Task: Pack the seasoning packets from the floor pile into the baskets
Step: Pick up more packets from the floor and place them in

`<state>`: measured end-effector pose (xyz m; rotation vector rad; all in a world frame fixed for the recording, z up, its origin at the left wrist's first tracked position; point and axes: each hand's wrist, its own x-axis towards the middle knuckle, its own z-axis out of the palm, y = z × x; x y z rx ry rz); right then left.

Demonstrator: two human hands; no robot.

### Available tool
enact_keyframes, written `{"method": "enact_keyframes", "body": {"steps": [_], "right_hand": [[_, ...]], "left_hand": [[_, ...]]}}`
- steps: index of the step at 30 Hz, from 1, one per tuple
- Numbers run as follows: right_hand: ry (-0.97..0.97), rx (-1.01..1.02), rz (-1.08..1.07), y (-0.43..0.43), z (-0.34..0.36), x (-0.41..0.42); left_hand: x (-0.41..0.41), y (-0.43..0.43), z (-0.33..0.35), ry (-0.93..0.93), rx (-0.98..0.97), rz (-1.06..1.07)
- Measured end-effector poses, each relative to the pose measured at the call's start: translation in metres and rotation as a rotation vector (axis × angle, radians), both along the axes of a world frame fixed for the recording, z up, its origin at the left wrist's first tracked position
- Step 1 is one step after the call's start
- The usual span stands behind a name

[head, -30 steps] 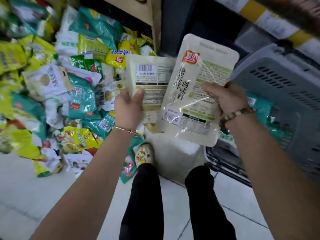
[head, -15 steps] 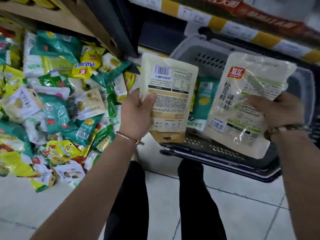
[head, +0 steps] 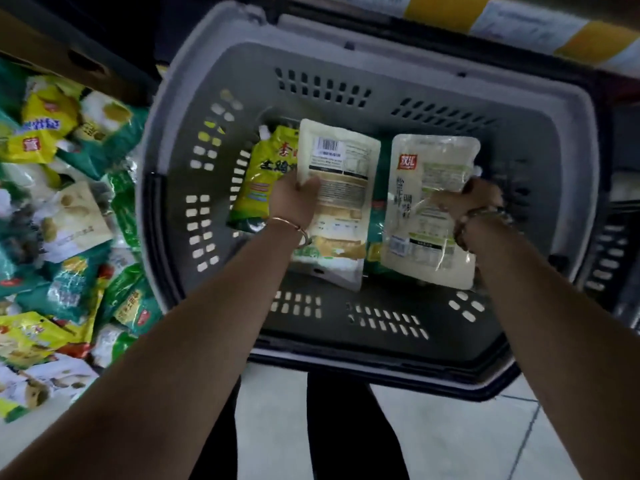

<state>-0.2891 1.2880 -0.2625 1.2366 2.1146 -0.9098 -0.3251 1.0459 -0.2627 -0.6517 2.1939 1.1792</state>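
Both my hands are down inside a grey plastic basket (head: 173, 188). My left hand (head: 294, 202) grips a cream packet (head: 343, 168) by its left edge, barcode side up. My right hand (head: 474, 199) grips a white translucent packet (head: 422, 202) with a red logo by its right edge. The two packets hang side by side just above the basket floor. A yellow-green spouted pouch (head: 263, 174) lies in the basket left of my left hand, and green packets show underneath. The floor pile of seasoning packets (head: 65, 237) spreads along the left.
A cardboard box (head: 52, 46) overhangs the pile at the upper left. A shelf edge with yellow and white price strips (head: 519, 22) runs behind the basket. A second dark basket (head: 616, 244) sits at the right edge. My legs (head: 346, 427) stand on pale floor tiles below.
Both hands have carried their packets forward and down from above the basket rim into the basket. The view has swung right, off the pile and onto the basket.
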Motion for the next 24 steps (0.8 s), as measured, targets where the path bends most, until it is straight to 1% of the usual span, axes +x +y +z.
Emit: {"method": "enact_keyframes", "body": {"steps": [2, 4, 6, 8, 9, 11, 13, 14, 17, 18, 21, 24], "right_hand": [[-0.014, -0.118, -0.110, 0.007, -0.023, -0.004], [-0.021, -0.130, -0.124, 0.013, -0.042, -0.003], [-0.033, -0.037, -0.091, 0.014, -0.052, 0.000], [-0.013, 0.123, -0.041, 0.009, -0.057, 0.008], [0.031, 0.202, 0.027, 0.005, -0.057, 0.014], [0.133, 0.344, 0.275, -0.011, -0.053, 0.027], [0.197, 0.366, 0.487, -0.026, -0.050, 0.038], [0.177, 0.341, 0.565, -0.032, -0.051, 0.043], [0.042, 0.299, 0.799, -0.043, -0.063, 0.058], [0.011, 0.274, 0.835, -0.043, -0.070, 0.061], [-0.067, 0.191, 0.790, -0.041, -0.088, 0.062], [-0.130, 0.202, 0.778, -0.040, -0.101, 0.056]], "left_hand": [[-0.003, 0.013, -0.025, -0.043, -0.048, -0.018], [-0.003, 0.023, -0.040, -0.079, -0.107, -0.051], [0.002, 0.028, -0.046, -0.035, -0.218, -0.161], [0.009, 0.028, -0.046, 0.105, -0.320, -0.334], [0.012, 0.027, -0.045, 0.187, -0.366, -0.449], [0.014, 0.028, -0.044, 0.287, -0.417, -0.768], [0.015, 0.032, -0.045, 0.243, -0.429, -1.081], [0.017, 0.034, -0.048, 0.201, -0.432, -1.160], [0.021, 0.040, -0.054, 0.137, -0.462, -1.190], [0.023, 0.042, -0.056, 0.136, -0.494, -1.198], [0.027, 0.050, -0.064, 0.146, -0.592, -1.244], [0.029, 0.063, -0.072, 0.139, -0.642, -1.301]]}}
